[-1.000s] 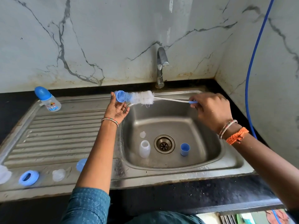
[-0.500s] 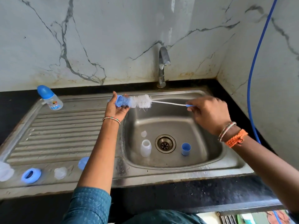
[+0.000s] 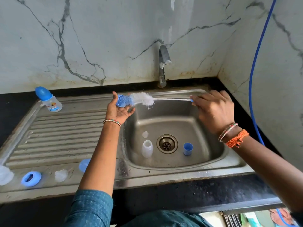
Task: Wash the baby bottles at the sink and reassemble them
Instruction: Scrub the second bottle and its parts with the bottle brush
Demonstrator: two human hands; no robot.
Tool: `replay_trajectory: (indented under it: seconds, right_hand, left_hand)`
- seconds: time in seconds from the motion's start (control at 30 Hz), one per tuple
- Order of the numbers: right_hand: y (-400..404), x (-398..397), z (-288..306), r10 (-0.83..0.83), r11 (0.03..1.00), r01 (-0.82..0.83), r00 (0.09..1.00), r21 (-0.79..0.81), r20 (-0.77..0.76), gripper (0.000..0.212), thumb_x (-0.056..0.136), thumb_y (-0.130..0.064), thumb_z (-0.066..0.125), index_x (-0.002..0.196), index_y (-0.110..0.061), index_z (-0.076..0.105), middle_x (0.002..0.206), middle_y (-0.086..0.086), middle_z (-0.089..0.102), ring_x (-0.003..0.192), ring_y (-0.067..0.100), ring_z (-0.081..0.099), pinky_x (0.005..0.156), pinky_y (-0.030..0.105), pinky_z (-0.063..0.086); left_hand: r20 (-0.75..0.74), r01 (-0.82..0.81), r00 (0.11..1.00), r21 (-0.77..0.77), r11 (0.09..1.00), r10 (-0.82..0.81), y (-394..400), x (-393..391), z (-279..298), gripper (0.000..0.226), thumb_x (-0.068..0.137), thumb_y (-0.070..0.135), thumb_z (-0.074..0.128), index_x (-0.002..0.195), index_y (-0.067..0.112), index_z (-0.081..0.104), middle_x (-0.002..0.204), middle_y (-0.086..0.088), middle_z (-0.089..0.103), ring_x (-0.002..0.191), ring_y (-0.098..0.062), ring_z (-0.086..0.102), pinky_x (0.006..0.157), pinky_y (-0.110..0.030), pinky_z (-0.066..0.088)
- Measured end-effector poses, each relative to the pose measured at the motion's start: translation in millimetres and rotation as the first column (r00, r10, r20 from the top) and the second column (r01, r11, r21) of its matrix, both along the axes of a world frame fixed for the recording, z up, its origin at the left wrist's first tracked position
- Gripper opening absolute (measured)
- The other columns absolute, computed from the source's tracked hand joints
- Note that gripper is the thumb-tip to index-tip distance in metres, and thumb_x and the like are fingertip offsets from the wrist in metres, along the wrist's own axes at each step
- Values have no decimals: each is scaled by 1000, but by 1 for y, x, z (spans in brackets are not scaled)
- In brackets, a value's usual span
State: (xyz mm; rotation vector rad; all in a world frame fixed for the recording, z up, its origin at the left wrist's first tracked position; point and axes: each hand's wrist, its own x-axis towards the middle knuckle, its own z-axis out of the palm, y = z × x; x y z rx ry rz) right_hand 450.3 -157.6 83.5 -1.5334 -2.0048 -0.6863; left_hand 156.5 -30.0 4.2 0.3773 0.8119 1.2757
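The blue bottle cap [image 3: 123,100] lies on its side in the left hand [image 3: 118,110], above the left rim of the steel sink [image 3: 229,163]. That hand is palm up, thumb and fingers curled round the cap, with the white bottle brush [image 3: 144,99] pushed into its open mouth; the bristles inside show only as a blur through the blue plastic. The right hand [image 3: 214,110] is seen from the back over the basin, its fingers closed round the brush's blue handle end, which is almost wholly hidden in the grip.

In the basin an open clear bottle body [image 3: 147,148] stands left of the drain [image 3: 166,143], a second blue cap [image 3: 188,149] stands right of it, and a small clear piece, too faint to name, lies behind the bottle. On the ribbed drainboard [image 3: 57,138] sit an assembled baby bottle [image 3: 49,99] at the back, a blue screw ring [image 3: 31,178] and a clear teat [image 3: 61,175] at the front. A blue piece is partly hidden by the left forearm, and a clear item is cut off at the left edge.

The sink sits in a black tabletop [image 3: 196,192]. A tap [image 3: 163,66] rises before marble-patterned walls, and a blue hose [image 3: 255,71] hangs at the right.
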Motion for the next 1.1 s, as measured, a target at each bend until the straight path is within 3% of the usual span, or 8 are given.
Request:
replay_trajectory:
  seconds: [0.1,0.17,0.23,0.4,0.5,0.67,0.83,1.1]
  right_hand:
    - [5,0,8,-61,929,-33,969,-368,-240,9,84,-15,66,83,-16,75,70,3,69,60,25,61,57,25,40]
    - [10,1,19,-401,379,-372,760,-848,-512,28,96,-24,51,80,-9,69,52,0,53,38,10,42,40,15,30]
    - [16,9,17,-565,166,-578,608,-799,-557,39,102,-23,37,77,-7,62,44,-3,38,31,6,25,33,14,20]
    - [9,-2,10,-177,796,6,958,-605,-224,20,93,-36,54,92,-27,72,76,0,68,70,18,64,61,27,40]
    - [6,-11,3,-50,926,36,998,-376,-28,22,88,-21,59,108,-22,66,95,5,70,89,33,63,71,33,42]
    - [1,-13,1,-75,974,45,989,-220,-130,5,78,-14,70,81,-12,66,75,8,66,74,34,60,65,33,43]
    - [14,0,10,-281,620,-102,897,-778,-342,37,94,-35,54,63,-18,65,60,-10,58,67,19,57,59,27,41]
    - [15,1,12,-268,741,-74,878,-667,-396,17,87,-28,64,72,-22,66,68,-5,63,72,17,58,65,28,46]
  left_hand:
    - [19,0,1000,19,1000,-1,-1,3,0,41,91,50,50,103,12,59,107,-9,65,101,-28,61,93,-47,44]
    - [69,-7,998,41,999,4,-2,3,0,40,91,50,49,102,12,60,108,-8,66,96,-27,64,91,-48,47]
    - [113,-11,994,59,998,4,-2,1,-1,36,90,49,51,96,15,60,105,-6,70,95,-25,67,94,-49,44]
    - [96,-75,992,-23,997,77,1,1,2,33,93,40,53,99,9,57,92,-8,69,94,-25,64,98,-45,44]
    - [90,-153,982,-125,980,165,7,2,4,33,95,32,52,109,2,52,117,-19,53,121,-35,51,105,-52,37]
    - [75,-156,983,-141,978,168,6,-1,2,49,92,36,54,134,12,49,126,-9,58,119,-29,54,104,-48,39]
    - [98,-126,987,-44,991,130,2,-6,2,18,88,38,57,96,21,59,102,-2,72,112,-27,59,99,-47,38]
    - [90,-77,993,3,997,76,-2,-2,7,20,87,37,57,82,23,69,97,1,72,106,-24,60,100,-45,36]
